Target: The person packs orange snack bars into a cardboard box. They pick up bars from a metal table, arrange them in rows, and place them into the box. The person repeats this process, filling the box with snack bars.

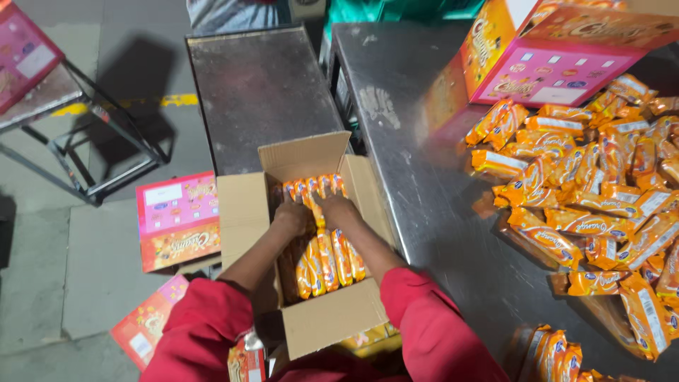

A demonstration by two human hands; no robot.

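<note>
Reaching into open cardboard box (311,212), both hands down among orange snack packets (327,258) standing in rows inside. Left hand (293,216) and right hand (338,210) pressing side by side on packet tops, fingers curled and together (grip hidden, cannot tell if clamped on anything). Box sitting near, just left of steel table (417,184). Loose packet pile (601,191) lying right on table, pink-orange carton (552,56) standing far right. Second steel surface (258,85) beyond box. Printed cartons (177,223) lying left on grey concrete floor (85,276).
</note>
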